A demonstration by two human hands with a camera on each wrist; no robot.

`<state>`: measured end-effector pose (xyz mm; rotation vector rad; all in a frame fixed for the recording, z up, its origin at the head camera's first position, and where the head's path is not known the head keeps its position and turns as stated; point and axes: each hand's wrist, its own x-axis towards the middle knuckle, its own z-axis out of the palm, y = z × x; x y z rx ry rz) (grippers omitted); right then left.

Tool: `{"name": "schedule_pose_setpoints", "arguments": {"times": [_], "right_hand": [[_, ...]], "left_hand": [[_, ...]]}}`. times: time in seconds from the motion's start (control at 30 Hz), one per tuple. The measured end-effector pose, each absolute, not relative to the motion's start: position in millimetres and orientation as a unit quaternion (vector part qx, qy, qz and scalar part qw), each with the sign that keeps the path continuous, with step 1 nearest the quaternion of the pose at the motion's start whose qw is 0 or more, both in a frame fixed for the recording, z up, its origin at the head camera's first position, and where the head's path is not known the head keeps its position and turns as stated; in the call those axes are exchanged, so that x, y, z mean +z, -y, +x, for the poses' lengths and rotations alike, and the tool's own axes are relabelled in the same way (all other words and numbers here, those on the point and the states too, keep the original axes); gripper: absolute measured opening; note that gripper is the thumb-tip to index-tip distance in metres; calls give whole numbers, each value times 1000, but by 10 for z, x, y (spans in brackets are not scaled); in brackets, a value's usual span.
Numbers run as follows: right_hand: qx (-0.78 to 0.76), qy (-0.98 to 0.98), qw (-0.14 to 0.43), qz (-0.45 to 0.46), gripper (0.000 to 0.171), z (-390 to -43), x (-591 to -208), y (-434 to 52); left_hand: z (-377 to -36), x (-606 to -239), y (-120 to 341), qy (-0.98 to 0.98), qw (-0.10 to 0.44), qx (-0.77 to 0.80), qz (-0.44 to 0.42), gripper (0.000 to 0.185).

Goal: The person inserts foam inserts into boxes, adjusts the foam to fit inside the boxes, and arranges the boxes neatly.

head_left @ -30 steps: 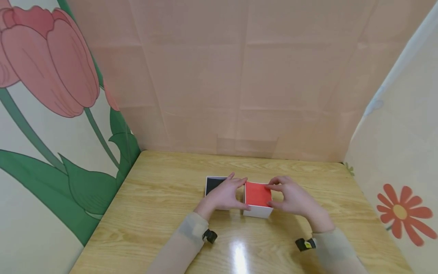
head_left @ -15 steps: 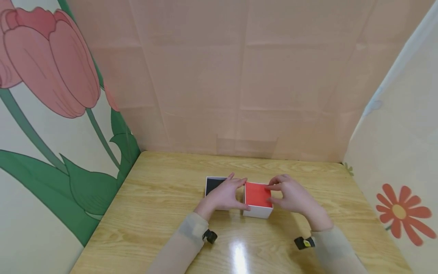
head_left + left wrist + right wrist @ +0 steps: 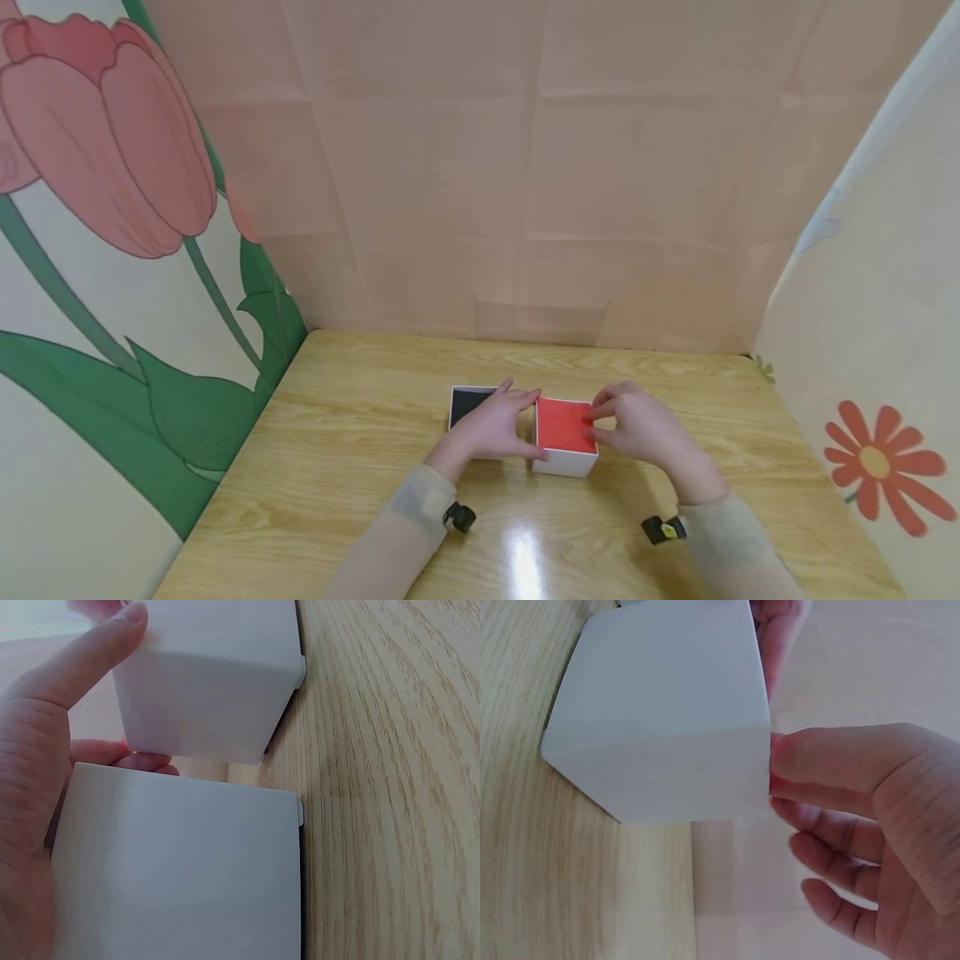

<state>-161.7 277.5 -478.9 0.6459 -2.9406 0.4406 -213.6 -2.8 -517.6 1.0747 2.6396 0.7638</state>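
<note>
A small white box (image 3: 563,463) with a red sheet (image 3: 564,423) across its top sits on the table (image 3: 360,433). My left hand (image 3: 493,425) grips this box at its left side, thumb at the front corner and fingers at the back corner. On the right, my right hand (image 3: 637,427) pinches at the red sheet's edge with thumb and forefinger. Its other fingers (image 3: 832,862) stay curled outside the rim in the right wrist view. Left of it stands a second white box (image 3: 187,870) with a black inside (image 3: 467,405), partly hidden under my left hand.
A pinkish-beige sheet (image 3: 525,183) hangs at the back edge of the wooden table. On the left is a panel with a large tulip (image 3: 112,133), on the right one with a red flower (image 3: 885,462). Each wrist bears a small black camera (image 3: 459,517).
My right thumb has slid back from the box's front right corner, and the thumb and forefinger have drawn closer together at the red sheet's edge. My left hand and both boxes have hardly moved.
</note>
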Motion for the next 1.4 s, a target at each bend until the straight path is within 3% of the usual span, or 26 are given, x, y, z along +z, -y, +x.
{"name": "schedule_pose_setpoints", "arguments": {"times": [0.43,0.73,1.0,1.4], "right_hand": [[147,975,4,169,25,-1668,-4688,-2684],[161,962,31,216,44,-1636,-4772,-2688],[190,937,66,284,44,-1673,-4821,-2513],[166,939,37,300,52,-1730,-4871,-2356]], "left_hand": [[-2157,-5193,20,-887,79,253,378,108],[-2161,-5202,13,-886,83,255,378,108],[-2172,-5196,13,-885,74,252,384,110],[-2186,-5216,21,-883,68,247,393,114]]}}
